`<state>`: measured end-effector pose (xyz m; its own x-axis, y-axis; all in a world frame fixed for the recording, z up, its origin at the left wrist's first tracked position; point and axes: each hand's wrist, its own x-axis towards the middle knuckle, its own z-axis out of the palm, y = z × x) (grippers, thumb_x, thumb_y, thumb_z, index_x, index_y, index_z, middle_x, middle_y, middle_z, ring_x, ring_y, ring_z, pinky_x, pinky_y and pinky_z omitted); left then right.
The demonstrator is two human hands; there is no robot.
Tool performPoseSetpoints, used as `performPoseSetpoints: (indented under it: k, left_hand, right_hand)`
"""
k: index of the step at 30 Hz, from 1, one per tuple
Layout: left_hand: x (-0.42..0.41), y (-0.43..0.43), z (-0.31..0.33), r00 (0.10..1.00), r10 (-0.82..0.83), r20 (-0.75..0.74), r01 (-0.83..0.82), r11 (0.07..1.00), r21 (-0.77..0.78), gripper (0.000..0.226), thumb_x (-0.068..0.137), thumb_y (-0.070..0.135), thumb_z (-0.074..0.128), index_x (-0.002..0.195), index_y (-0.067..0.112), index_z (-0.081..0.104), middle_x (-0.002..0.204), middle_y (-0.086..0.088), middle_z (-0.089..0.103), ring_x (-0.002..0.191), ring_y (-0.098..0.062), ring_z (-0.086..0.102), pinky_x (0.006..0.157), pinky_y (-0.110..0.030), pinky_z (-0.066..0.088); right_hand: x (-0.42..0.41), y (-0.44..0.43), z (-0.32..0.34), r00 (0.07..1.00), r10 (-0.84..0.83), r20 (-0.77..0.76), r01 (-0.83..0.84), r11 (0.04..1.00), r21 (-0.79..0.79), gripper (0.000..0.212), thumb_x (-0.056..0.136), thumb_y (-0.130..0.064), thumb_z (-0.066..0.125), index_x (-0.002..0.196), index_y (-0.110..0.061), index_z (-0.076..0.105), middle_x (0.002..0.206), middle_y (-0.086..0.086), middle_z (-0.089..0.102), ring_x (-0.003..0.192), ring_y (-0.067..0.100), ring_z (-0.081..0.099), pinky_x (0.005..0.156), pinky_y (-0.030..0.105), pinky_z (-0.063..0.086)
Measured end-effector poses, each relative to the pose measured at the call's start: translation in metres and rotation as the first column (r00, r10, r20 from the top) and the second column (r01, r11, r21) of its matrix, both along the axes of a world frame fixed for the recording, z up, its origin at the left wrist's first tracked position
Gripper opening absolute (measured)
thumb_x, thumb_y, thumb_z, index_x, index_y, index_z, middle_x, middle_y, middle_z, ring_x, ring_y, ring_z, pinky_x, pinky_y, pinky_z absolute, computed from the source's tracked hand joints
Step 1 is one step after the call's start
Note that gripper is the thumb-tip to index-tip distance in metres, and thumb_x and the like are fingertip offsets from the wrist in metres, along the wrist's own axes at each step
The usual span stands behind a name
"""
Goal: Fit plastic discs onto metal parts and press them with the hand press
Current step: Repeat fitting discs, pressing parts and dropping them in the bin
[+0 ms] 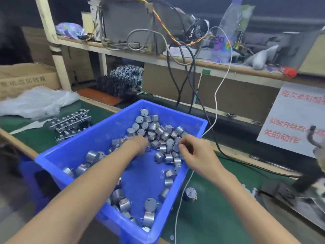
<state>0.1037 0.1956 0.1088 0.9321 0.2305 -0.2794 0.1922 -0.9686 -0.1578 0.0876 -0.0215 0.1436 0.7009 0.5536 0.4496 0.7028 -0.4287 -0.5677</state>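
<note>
A single wide-angle view comes from the person's head. It faces forward and tilts down over the green-matted worktop (219, 208). The camera sits close. Both bare forearms run in from the bottom edge, and the left grip (139, 144) and right grip (193, 154) meet near the middle of the frame, over the blue rectangular plastic bin (79, 150). The cluttered pale wooden shelf (140, 57) crosses the upper part, bowed by the lens.
</note>
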Motion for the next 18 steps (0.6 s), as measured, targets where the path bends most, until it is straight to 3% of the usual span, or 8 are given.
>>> performPoseSetpoints:
  k: [2,5,8,11,13,15,17,18]
  left_hand:
    - [0.003,-0.003,-0.008,1.000,-0.018,-0.001,0.018,0.998,0.058,0.034,0.089,0.006,0.046,0.122,0.003,0.051,0.127,-0.014,0.050,0.116,-0.031,0.053,0.092,-0.043,0.044]
    - [0.000,-0.005,-0.016,0.994,-0.066,-0.088,0.075,0.992,0.099,0.035,0.088,0.018,0.054,0.120,0.006,0.054,0.127,-0.010,0.054,0.114,-0.028,0.056,0.088,-0.036,0.046]
    - [-0.003,-0.010,-0.013,0.987,-0.080,-0.137,0.091,0.992,0.083,0.037,0.083,0.030,0.063,0.112,0.008,0.058,0.114,-0.009,0.060,0.102,-0.027,0.060,0.076,-0.034,0.047]
    - [-0.004,-0.021,0.011,0.997,-0.022,0.078,0.036,0.982,-0.187,0.036,0.078,0.036,0.070,0.083,0.002,0.062,0.073,-0.015,0.056,0.072,-0.027,0.059,0.060,-0.034,0.045]
    - [-0.006,-0.033,0.036,0.961,0.102,0.255,0.046,0.856,-0.516,0.034,0.075,0.039,0.074,0.069,0.008,0.060,0.063,-0.008,0.054,0.062,-0.020,0.052,0.056,-0.029,0.040]
    - [-0.011,-0.052,0.062,0.919,0.230,0.321,0.111,0.628,-0.770,0.028,0.071,0.036,0.077,0.069,0.014,0.060,0.065,-0.002,0.060,0.059,-0.014,0.051,0.057,-0.027,0.040]
    - [-0.017,-0.078,0.079,0.916,0.256,0.309,0.152,0.491,-0.858,0.022,0.068,0.028,0.077,0.070,0.014,0.060,0.065,-0.001,0.060,0.059,-0.012,0.052,0.059,-0.027,0.043]
    - [-0.019,-0.093,0.084,0.920,0.232,0.315,0.164,0.500,-0.850,0.020,0.066,0.026,0.075,0.071,0.014,0.061,0.066,-0.002,0.058,0.060,-0.013,0.052,0.059,-0.027,0.042]
  right_hand:
    - [0.005,0.009,0.000,0.999,0.010,0.042,-0.008,0.999,-0.051,0.010,0.088,-0.006,0.053,0.081,-0.007,0.060,0.062,-0.005,0.057,0.058,0.009,0.051,0.060,0.027,0.043]
    - [0.008,0.018,-0.007,0.996,-0.020,0.084,0.027,0.996,-0.084,0.012,0.090,-0.009,0.050,0.085,-0.002,0.059,0.071,0.008,0.062,0.068,0.027,0.056,0.065,0.044,0.047]
    - [0.009,0.018,-0.012,0.996,-0.036,0.080,0.040,0.998,-0.044,0.012,0.090,-0.008,0.051,0.085,-0.002,0.060,0.070,0.008,0.062,0.065,0.025,0.055,0.065,0.044,0.047]
    - [0.011,0.016,-0.011,0.998,-0.024,0.061,0.026,0.999,-0.036,0.012,0.088,-0.005,0.054,0.093,-0.005,0.065,0.077,0.006,0.064,0.066,0.019,0.052,0.068,0.033,0.045]
    - [0.011,0.013,-0.008,0.999,-0.002,0.037,0.002,1.000,-0.011,0.025,0.086,-0.002,0.057,0.109,-0.007,0.065,0.092,0.006,0.062,0.068,0.013,0.050,0.071,0.023,0.040]
    - [0.010,0.007,-0.003,1.000,0.014,-0.017,-0.013,0.999,0.033,0.043,0.086,-0.003,0.059,0.127,-0.011,0.055,0.106,0.002,0.054,0.072,0.011,0.052,0.071,0.015,0.036]
    - [0.010,-0.004,0.001,1.000,-0.007,-0.018,0.009,0.998,0.067,0.044,0.086,-0.008,0.062,0.129,-0.011,0.052,0.106,-0.001,0.052,0.078,0.011,0.052,0.069,0.009,0.035]
    - [0.010,-0.012,0.001,0.999,-0.040,-0.008,0.040,0.994,0.098,0.039,0.086,-0.008,0.063,0.124,-0.010,0.056,0.104,0.001,0.056,0.081,0.012,0.051,0.068,0.008,0.035]
